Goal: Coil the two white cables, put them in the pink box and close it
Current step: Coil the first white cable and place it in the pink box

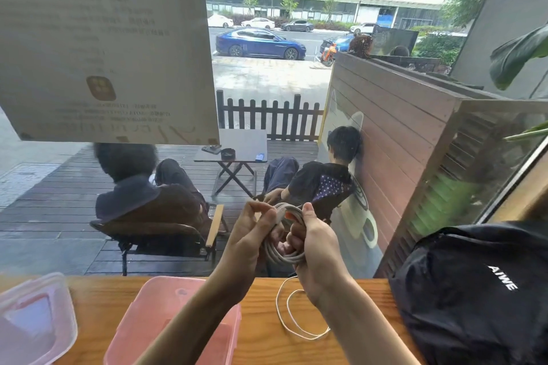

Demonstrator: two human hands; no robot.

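Above the wooden counter [261, 335] I hold a coiled white cable [281, 255] between both hands. My right hand [317, 249] grips the coil's loops. My left hand [252, 234] pinches the cable's plug end at the top of the coil. A second, thinner white cable [292, 320] lies in loose loops on the counter under my right wrist. The pink box [166, 311] stands open on the counter below my left forearm. Its clear lid [38, 320] lies apart at the far left.
A black bag [474, 290] sits on the counter at the right. A window runs right behind the counter, with a paper notice [103, 38] stuck on the glass. Two people sit outside on a deck beyond it.
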